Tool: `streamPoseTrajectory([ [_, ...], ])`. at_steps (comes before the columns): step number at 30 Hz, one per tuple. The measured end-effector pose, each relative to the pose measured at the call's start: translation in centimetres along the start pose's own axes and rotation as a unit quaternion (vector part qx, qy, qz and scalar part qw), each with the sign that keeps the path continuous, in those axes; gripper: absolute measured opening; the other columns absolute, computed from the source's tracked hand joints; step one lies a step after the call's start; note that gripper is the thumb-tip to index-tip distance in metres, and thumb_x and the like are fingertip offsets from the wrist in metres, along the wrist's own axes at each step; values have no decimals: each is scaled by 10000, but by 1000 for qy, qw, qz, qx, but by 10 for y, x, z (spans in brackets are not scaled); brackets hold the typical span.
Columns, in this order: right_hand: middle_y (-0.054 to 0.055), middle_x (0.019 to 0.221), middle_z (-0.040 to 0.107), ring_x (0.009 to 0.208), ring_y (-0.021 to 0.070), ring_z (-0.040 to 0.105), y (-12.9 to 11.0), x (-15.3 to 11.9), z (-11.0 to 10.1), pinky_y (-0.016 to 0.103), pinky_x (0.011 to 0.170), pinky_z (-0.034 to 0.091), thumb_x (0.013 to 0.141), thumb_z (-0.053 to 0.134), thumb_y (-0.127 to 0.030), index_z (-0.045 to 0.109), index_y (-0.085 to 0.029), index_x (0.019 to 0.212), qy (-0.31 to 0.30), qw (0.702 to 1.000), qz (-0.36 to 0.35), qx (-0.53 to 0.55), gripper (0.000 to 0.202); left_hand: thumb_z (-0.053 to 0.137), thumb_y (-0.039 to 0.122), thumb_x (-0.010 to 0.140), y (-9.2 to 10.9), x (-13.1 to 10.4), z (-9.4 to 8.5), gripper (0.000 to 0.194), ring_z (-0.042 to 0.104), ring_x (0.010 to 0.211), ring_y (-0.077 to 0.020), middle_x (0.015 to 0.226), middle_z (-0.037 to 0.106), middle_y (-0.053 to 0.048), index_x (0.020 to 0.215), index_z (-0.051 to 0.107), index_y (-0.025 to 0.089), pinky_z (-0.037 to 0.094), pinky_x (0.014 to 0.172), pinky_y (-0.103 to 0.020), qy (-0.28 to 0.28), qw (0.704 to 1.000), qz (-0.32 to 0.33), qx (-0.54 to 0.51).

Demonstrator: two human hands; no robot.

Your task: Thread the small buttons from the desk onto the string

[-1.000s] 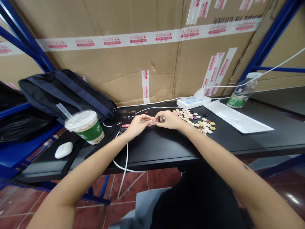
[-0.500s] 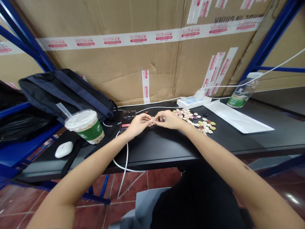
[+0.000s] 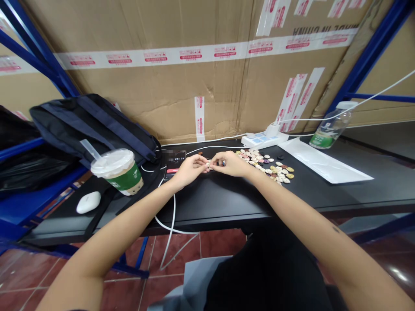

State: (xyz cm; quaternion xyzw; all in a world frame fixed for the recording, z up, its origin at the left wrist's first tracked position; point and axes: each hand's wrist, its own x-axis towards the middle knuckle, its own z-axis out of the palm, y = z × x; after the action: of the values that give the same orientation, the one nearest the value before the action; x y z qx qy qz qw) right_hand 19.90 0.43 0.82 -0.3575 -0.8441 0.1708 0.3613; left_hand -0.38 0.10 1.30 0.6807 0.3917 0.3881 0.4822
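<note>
My left hand (image 3: 192, 169) and my right hand (image 3: 228, 164) meet over the black table, fingertips pinched together. A small pale bead-like piece (image 3: 208, 164) shows between them, held by the left fingertips, with the right thumb and finger pinched at its side. What the right fingers grip is too small to make out. Right of my right hand lies a loose pile of small cream, yellow, brown and purple pieces (image 3: 256, 156). A phone (image 3: 175, 160) with a lit screen lies just left of my left hand.
On the left are a lidded drink cup (image 3: 125, 177) with a straw, a white case (image 3: 88, 202) and a dark backpack (image 3: 97, 125). A power strip (image 3: 264, 140), white sheet (image 3: 324, 164) and bottle (image 3: 330, 127) are at the right. Cardboard (image 3: 155, 95) stands behind. White cables cross the table.
The view has shifted slightly. Both hands keep nearly the same pinched pose around the small piece.
</note>
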Motion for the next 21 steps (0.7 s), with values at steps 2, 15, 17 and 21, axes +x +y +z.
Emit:
streamPoseTrajectory([
  [2,51,781,735,621,123,557,0,0,0,249,605,415,821,631,-277,762,-145,863,0,1000,2,2,191,745,146,835,0,0,0,143,723,758,-140,759,721,-50,900,627,101,591,802,-303,-1,1000,4,-3],
  [15,56,801,756,617,130,576,-1,-1,0,257,602,419,852,646,-327,763,-152,856,0,999,19,29,210,789,198,812,2,-3,0,207,735,755,-156,768,742,-78,864,620,91,605,792,-320,-10,1000,9,-23],
  [17,58,803,758,626,136,587,-1,-1,0,259,603,423,851,650,-338,761,-154,849,0,999,22,34,215,805,211,796,1,-3,-1,228,736,747,-160,763,740,-75,857,619,93,608,786,-327,-12,999,11,-28],
  [21,62,806,757,625,138,596,0,0,1,264,603,430,850,663,-377,761,-154,855,6,998,24,52,244,811,229,791,1,-3,-1,237,737,750,-167,760,742,-77,867,631,95,608,797,-338,-13,999,12,-42],
])
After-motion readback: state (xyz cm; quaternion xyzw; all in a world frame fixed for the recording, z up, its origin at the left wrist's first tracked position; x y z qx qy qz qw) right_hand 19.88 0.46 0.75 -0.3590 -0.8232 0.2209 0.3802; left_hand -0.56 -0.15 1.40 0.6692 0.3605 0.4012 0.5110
